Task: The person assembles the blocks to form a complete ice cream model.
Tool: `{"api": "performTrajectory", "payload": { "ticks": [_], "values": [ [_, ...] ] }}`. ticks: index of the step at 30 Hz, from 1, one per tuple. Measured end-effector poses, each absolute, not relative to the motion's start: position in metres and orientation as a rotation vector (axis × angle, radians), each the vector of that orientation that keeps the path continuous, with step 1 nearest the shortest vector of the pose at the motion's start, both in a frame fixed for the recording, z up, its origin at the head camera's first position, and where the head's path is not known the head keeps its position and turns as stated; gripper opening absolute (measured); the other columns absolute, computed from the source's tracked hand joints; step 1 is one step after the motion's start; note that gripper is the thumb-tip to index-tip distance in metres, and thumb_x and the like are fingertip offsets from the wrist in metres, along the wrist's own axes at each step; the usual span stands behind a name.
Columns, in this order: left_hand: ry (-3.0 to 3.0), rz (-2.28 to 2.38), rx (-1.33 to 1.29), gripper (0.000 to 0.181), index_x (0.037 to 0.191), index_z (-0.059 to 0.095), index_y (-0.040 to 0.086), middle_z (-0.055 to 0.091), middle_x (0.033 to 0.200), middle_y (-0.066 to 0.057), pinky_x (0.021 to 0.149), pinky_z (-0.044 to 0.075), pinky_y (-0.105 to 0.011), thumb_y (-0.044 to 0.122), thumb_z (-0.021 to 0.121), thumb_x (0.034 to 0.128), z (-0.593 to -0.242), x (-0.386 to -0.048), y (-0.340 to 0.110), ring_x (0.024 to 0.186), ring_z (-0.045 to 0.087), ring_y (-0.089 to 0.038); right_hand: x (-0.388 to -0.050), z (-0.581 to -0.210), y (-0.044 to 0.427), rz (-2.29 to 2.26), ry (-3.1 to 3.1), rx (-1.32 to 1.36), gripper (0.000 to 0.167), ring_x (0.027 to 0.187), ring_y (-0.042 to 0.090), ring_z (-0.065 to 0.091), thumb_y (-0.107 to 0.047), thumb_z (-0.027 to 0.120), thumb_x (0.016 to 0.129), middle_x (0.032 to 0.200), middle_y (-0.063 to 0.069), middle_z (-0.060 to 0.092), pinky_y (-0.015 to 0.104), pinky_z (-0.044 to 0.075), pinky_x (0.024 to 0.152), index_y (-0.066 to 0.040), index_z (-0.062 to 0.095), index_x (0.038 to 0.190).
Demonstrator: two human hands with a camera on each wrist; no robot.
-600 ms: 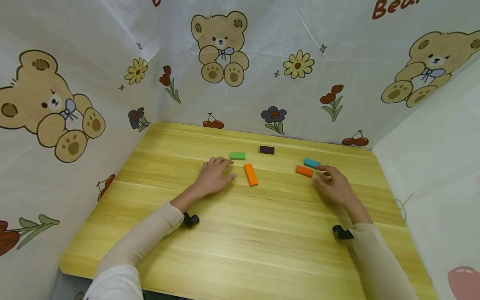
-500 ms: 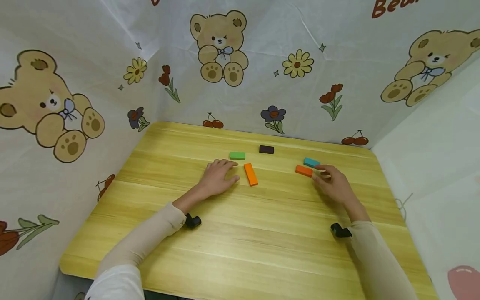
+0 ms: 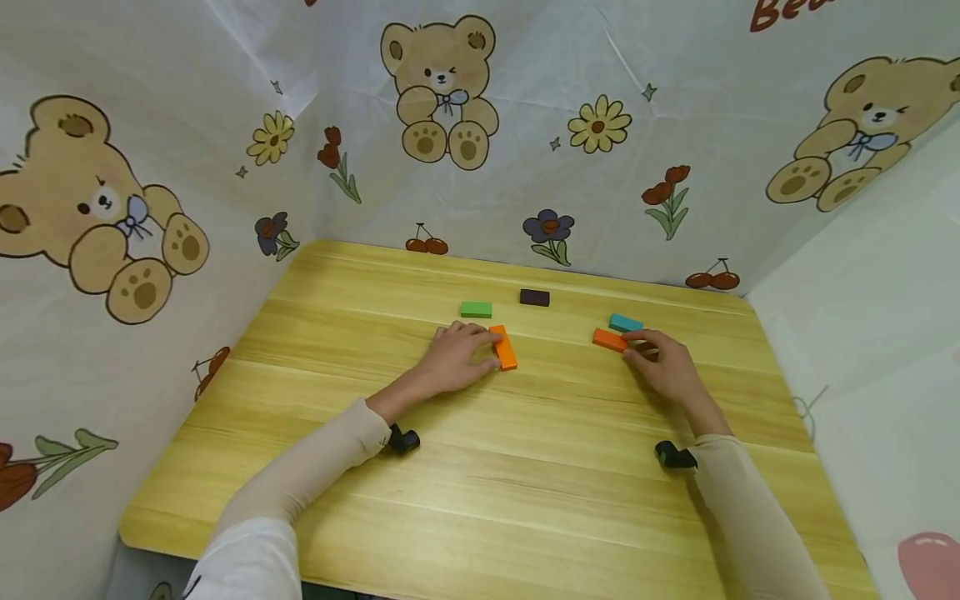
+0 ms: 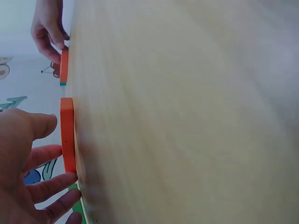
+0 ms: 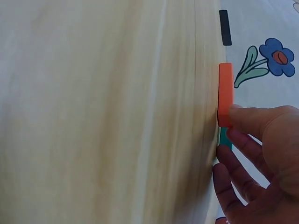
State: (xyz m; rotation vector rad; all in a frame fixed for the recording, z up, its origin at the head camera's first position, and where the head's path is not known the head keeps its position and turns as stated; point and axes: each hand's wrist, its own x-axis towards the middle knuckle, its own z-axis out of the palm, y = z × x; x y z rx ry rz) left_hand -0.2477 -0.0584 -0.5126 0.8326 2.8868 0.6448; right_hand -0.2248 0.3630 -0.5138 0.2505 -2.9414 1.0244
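An orange block [image 3: 507,352] lies lengthwise on the table, and my left hand [image 3: 456,358] is at its left side. In the left wrist view the thumb stands slightly apart from this block [image 4: 67,133], while the fingertips are close against it. Farther right, my right hand [image 3: 666,367] pinches the right end of a red-orange block [image 3: 608,339] between thumb and index finger. In the right wrist view the thumb is on the end of that block [image 5: 225,91] and the other fingers are loosely bent. Just behind it lies a blue block [image 3: 626,322].
A green block [image 3: 476,310] lies behind the left hand, and a dark block [image 3: 535,297] sits near the back edge. The wooden table [image 3: 480,500] meets a bear-printed cloth [image 3: 495,200] at the back and sides.
My left hand has moved right, from beside the green block to the orange block. My right hand has shifted slightly left and closed its fingertips on the red-orange block's end.
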Motion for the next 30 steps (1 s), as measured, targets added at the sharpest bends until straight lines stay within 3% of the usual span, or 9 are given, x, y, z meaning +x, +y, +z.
{"api": "performTrajectory", "payload": {
  "ticks": [13,30],
  "values": [
    [2.935,0.616,0.814,0.052,0.147,0.065,0.032,0.062,0.15,-0.002,0.104,0.039,-0.051,0.056,0.071,0.1011,-0.515,-0.25,-0.052,0.133,0.056,-0.03,-0.229,-0.519,0.36,0.984,-2.913,0.231,0.034,0.114,0.049,0.071,-0.025,0.064,0.11,0.131,0.028,0.071,0.065,0.057,0.098,-0.005,0.069,0.138],
    [2.868,0.66,0.855,0.045,0.144,0.067,0.034,0.058,0.16,0.002,0.109,0.035,-0.054,0.05,0.071,0.1029,-0.513,-0.254,-0.05,0.139,0.053,-0.029,-0.24,-0.518,0.345,0.986,-2.931,0.232,0.033,0.117,0.048,0.07,-0.025,0.063,0.111,0.133,0.025,0.071,0.063,0.056,0.101,-0.006,0.069,0.138]
  ]
}}
